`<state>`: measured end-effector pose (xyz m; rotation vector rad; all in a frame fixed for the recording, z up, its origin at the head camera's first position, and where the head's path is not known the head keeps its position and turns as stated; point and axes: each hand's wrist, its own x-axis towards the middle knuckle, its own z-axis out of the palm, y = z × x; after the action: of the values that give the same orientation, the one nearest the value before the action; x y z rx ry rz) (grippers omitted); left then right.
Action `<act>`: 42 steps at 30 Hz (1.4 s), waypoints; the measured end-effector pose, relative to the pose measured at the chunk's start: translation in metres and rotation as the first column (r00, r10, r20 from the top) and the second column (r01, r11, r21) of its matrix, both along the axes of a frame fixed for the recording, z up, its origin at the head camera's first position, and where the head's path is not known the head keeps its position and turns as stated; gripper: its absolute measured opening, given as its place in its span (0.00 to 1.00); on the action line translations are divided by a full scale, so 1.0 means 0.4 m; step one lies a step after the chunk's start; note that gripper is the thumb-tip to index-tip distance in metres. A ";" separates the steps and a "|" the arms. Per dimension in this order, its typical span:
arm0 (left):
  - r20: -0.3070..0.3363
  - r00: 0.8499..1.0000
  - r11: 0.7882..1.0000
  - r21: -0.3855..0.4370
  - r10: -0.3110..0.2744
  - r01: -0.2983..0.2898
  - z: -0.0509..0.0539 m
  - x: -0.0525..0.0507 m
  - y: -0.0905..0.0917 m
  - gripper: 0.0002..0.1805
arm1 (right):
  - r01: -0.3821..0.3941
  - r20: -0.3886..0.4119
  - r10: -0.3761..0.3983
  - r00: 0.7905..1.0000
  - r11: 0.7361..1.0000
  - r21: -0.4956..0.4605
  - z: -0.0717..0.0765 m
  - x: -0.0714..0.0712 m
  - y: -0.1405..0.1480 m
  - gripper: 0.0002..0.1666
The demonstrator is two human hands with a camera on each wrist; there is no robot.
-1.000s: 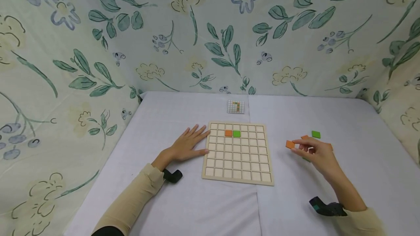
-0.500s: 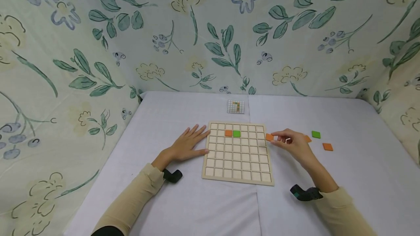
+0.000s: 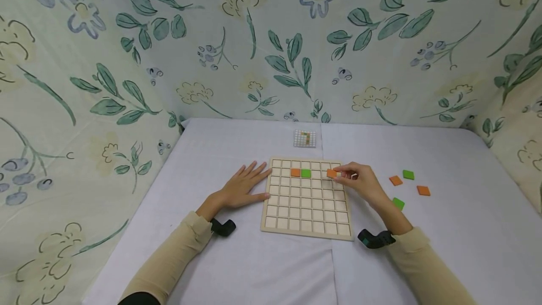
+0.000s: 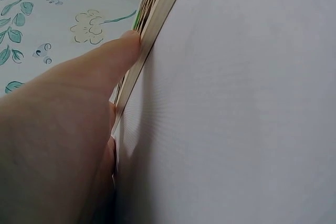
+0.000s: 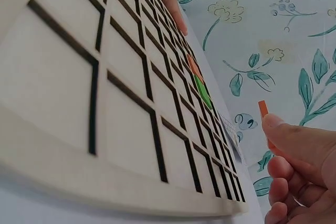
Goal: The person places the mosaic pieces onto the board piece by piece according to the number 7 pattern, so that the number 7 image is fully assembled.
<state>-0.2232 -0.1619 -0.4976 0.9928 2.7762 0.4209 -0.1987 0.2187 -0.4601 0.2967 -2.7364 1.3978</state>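
My right hand point(image 3: 361, 181) pinches an orange square tile point(image 3: 331, 173) between thumb and fingers, over the upper right part of the wooden grid board point(image 3: 306, 236). In the right wrist view the held tile point(image 5: 263, 109) stands edge-on, apart from the board's surface. Fingers spread, my left hand point(image 3: 241, 187) lies on the cloth and touches the board's left edge; its thumb point(image 4: 123, 51) presses that edge in the left wrist view. Another orange tile point(image 3: 295, 172) and a green tile point(image 3: 306, 173) sit side by side in cells of the second row.
Right of the board lie loose tiles: two orange, one by the back point(image 3: 395, 180) and one farther right point(image 3: 423, 190), and two green, one behind point(image 3: 408, 174) and one nearer point(image 3: 398, 204). A small card with a coloured grid pattern point(image 3: 304, 139) lies behind the board.
My right hand has carried the orange tile leftward from the loose tiles to above the board, uncovering the tiles beneath it. The left hand has stayed at the board's edge.
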 end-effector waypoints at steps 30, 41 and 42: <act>-0.007 1.000 1.000 -0.001 -0.004 0.004 0.007 -0.008 0.008 0.46 | -0.060 0.100 0.062 0.993 0.998 -0.025 -0.020 -0.068 -0.067 0.16; -0.007 1.000 1.000 -0.007 0.010 -0.010 0.004 0.000 0.002 0.46 | -0.074 0.084 0.074 0.994 0.997 0.001 -0.036 -0.072 -0.078 0.15; -0.012 1.000 1.000 -0.006 0.009 -0.009 0.003 0.001 0.002 0.46 | -0.076 0.080 0.076 0.994 0.997 0.001 -0.038 -0.072 -0.078 0.15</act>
<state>-0.2227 -0.1609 -0.4965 0.9853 2.7917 0.4094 -0.2276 0.1875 -0.4755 0.3565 -2.8209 1.4537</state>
